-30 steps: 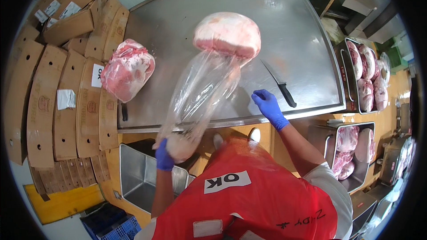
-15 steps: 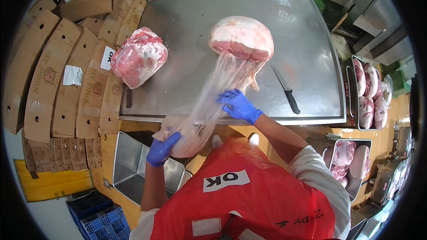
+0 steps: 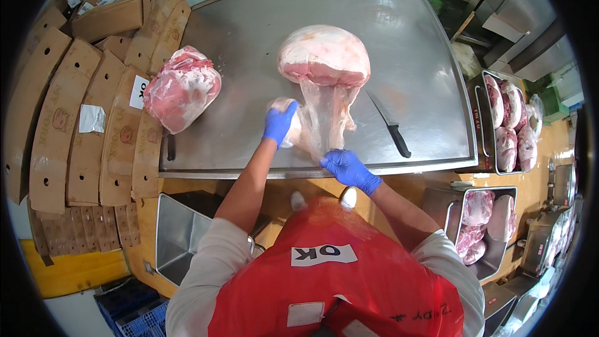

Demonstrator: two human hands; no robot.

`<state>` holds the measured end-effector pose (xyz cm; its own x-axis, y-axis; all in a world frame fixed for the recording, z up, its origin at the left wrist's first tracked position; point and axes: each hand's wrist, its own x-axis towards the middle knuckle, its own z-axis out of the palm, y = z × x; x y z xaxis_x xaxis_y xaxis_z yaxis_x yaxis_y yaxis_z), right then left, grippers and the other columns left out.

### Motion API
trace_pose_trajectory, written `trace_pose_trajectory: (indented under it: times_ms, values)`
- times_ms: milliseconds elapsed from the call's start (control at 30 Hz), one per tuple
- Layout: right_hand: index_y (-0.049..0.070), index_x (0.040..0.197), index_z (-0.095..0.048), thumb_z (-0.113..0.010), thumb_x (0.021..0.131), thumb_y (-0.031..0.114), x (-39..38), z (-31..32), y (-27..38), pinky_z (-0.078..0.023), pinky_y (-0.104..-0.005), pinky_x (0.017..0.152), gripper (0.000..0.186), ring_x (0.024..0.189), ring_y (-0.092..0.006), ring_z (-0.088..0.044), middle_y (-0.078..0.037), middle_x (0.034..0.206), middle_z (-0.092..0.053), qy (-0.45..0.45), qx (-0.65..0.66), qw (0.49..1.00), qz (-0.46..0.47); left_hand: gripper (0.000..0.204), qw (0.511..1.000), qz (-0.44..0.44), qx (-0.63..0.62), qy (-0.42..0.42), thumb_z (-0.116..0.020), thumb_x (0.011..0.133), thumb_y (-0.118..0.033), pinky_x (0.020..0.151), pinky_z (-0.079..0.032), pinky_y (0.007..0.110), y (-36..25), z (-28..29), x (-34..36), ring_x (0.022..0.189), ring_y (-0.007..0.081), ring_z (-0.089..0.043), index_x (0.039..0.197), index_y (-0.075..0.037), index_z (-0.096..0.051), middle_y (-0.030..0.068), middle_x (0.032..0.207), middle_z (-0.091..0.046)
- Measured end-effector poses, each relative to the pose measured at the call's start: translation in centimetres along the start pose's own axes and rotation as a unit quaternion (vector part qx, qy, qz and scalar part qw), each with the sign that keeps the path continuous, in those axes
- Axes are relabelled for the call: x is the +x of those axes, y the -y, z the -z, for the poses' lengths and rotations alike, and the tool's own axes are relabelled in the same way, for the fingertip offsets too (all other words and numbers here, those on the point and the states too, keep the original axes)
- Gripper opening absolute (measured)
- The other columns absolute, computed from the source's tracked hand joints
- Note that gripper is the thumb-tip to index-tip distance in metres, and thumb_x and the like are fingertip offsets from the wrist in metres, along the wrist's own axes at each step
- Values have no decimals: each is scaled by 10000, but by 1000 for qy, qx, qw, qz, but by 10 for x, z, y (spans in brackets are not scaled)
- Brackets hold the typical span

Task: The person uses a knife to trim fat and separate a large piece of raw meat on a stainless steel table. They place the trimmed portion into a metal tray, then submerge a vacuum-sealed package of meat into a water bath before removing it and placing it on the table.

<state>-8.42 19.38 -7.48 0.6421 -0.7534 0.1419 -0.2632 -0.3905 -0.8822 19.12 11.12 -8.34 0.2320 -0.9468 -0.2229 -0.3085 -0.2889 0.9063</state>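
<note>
A large pale piece of pork (image 3: 324, 56) rests on the steel table, its cut pink side toward me. From under it a clear plastic bag (image 3: 317, 103) stretches to the table's near edge. My left hand (image 3: 281, 123), gloved in blue, is closed on a bunched part of the bag left of the pork's trailing strip. Lower down, my right hand (image 3: 351, 170) pinches the bag's near end above the edge. A black-handled knife (image 3: 397, 138) lies to the right, its blade pointing away. A second piece of pork (image 3: 184, 90) sits at the left.
Stacked cardboard boxes (image 3: 84, 125) line the table's left side. Below stands a steel bin (image 3: 171, 237). Steel tubs of meat (image 3: 502, 178) stand at the right. Another dark handle (image 3: 171, 147) shows at the table's left edge (image 3: 249, 173).
My left hand has moved up and right from beyond the near edge to over the table, bringing the bunched bag along. My right hand has shifted down and right to the bag's near end.
</note>
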Motion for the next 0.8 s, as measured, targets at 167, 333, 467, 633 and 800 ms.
trace_pose_trajectory:
  times_ms: [167, 333, 467, 633, 800]
  values:
    - [4, 809, -624, -626, 1049, 223, -13, 4, 6, -511, -457, 706, 324, 733, -415, -603, -212, 761, -588, 3, 41, 998, 53, 785, 993, 68, 82, 52, -776, 864, -579, 1050, -510, 388, -41, -70, 47, 1190, 287, -676, 1365, 11, -649, 184, 1299, -706]
    - [1, 839, -658, -674, 997, 180, -20, 3, 8, -525, -448, 720, 239, 750, -414, -634, -210, 776, -621, 62, 86, 993, 56, 577, 955, 131, 267, -20, -633, 933, -450, 1041, -527, 460, -9, -108, 63, 1247, 389, -658, 1349, -51, -657, 221, 1339, -688]
    - [8, 911, -722, -738, 899, 248, 3, 44, 28, -563, -453, 806, 241, 868, -424, -693, -225, 876, -693, 165, -19, 985, 45, 440, 929, 109, 351, 40, -540, 946, -282, 1016, -537, 474, 0, -95, 49, 1205, 419, -669, 1315, -71, -654, 239, 1305, -691]
    - [8, 1109, -751, -764, 811, 345, 119, 116, 27, -537, -487, 957, 450, 1097, -418, -685, -257, 1171, -715, 47, -189, 979, 66, 422, 950, 68, 304, 20, -493, 974, -308, 1007, -532, 500, 16, -92, 32, 1193, 421, -670, 1274, -80, -683, 216, 1301, -697]
    - [235, 1551, -488, -830, 772, 488, 205, 91, -10, -328, -649, 1165, 887, 1464, -482, -395, -220, 1600, -423, -25, -445, 889, 109, 422, 955, 72, 287, 30, -473, 988, -313, 1024, -515, 504, 14, -76, 17, 1192, 419, -666, 1264, -81, -695, 217, 1300, -694]
